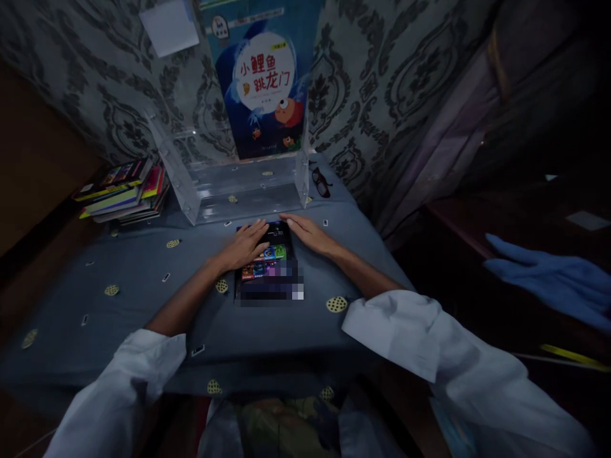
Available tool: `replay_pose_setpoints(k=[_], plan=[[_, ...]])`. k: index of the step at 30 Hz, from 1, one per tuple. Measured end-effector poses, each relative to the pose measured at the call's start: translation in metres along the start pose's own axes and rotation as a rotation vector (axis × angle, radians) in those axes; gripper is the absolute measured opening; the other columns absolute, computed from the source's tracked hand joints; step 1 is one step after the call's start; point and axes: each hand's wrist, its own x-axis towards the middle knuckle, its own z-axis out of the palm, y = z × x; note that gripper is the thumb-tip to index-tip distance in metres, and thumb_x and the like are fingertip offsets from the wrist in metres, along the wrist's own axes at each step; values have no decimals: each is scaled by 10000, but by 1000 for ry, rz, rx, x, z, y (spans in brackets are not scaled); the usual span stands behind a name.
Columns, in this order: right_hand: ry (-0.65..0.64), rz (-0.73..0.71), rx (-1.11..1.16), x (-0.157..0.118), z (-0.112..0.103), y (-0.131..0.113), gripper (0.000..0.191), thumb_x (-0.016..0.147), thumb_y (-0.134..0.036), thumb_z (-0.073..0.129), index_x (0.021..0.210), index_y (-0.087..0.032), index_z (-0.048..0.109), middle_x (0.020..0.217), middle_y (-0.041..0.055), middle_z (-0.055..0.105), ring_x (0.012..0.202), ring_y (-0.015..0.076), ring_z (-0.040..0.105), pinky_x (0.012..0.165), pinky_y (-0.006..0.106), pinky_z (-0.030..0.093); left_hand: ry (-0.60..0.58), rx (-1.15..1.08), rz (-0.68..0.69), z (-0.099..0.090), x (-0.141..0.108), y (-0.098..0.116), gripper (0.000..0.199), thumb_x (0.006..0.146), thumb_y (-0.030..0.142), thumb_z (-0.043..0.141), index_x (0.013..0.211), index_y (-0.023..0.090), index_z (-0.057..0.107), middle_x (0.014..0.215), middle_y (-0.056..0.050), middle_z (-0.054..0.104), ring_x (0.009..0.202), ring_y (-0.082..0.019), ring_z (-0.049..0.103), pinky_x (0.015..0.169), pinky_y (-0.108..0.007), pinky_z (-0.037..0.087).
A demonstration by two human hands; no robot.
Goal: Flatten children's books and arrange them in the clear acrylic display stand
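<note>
A dark book point(277, 251) with rows of small coloured pictures on its cover lies flat on the table in front of me; its lower part is blurred out. My left hand point(247, 245) rests on the book's left side, palm down with fingers stretched out. At the upper right edge of the book is my right hand point(308, 233), its fingers extended and apart from the left hand. Neither hand is wrapped round anything. Just beyond them stands a clear plastic rack point(248, 191).
A blue picture book point(265, 89) stands upright behind the rack against patterned wallpaper. Stacked books point(124, 191) lie at the left back of the cloth-covered table point(138, 261). Dark glasses point(321, 182) lie right of the rack. A blue glove point(544, 270) shows at far right.
</note>
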Motion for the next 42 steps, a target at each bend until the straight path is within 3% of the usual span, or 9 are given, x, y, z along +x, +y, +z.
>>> replay_pose_setpoints(k=[6, 13, 21, 25, 31, 38, 42], plan=[[7, 1, 51, 0, 0, -3, 532, 1035, -541, 344, 1376, -226, 605, 1426, 69, 619, 1342, 231, 551, 1172, 459, 378, -47, 10, 128, 1, 17, 12, 532, 1061, 393, 310, 1546, 175, 339, 1642, -103, 287, 1543, -216, 210, 1251, -476, 160], [1, -13, 0, -1, 0, -4, 538, 1034, -535, 343, 1359, -207, 618, 1390, 77, 647, 1319, 238, 571, 1158, 445, 393, -102, 3, 206, -1, 12, 28, 516, 1063, 360, 319, 1554, 202, 327, 1641, -80, 296, 1546, -207, 198, 1254, -487, 126], [-33, -58, -63, -2, 2, -2, 492, 1030, -441, 388, 1389, -169, 587, 1436, 97, 606, 1345, 242, 547, 1160, 446, 395, -118, -47, 306, -3, -8, 49, 511, 1071, 349, 315, 1555, 186, 329, 1629, -79, 325, 1546, -200, 191, 1263, -479, 107], [-39, -59, -87, -4, 2, -4, 464, 1031, -422, 391, 1399, -212, 582, 1448, 65, 599, 1358, 228, 535, 1169, 440, 386, -143, -81, 321, -5, -24, 63, 503, 1070, 338, 342, 1568, 275, 300, 1628, -30, 335, 1541, -197, 206, 1265, -497, 105], [-48, -58, -91, -5, 2, -3, 462, 1028, -420, 402, 1401, -214, 580, 1467, 65, 581, 1378, 231, 515, 1183, 455, 373, -148, -121, 417, -7, -45, 83, 651, 1015, 497, 471, 1588, 274, 258, 1633, -54, 319, 1534, -244, 234, 1272, -490, 106], [-23, -76, -92, -7, 5, -2, 427, 1019, -390, 424, 1360, -223, 618, 1452, 75, 593, 1369, 239, 528, 1181, 475, 381, -67, -91, 440, 1, -44, 81, 568, 1055, 422, 389, 1586, 264, 261, 1604, -53, 377, 1521, -209, 274, 1270, -459, 153], [-29, -73, -101, -8, 6, -4, 430, 1016, -382, 423, 1345, -199, 631, 1430, 100, 609, 1409, 256, 482, 1190, 493, 369, -84, -55, 436, 2, -35, 77, 541, 1062, 405, 373, 1573, 243, 298, 1608, -52, 365, 1531, -194, 243, 1273, -448, 126]])
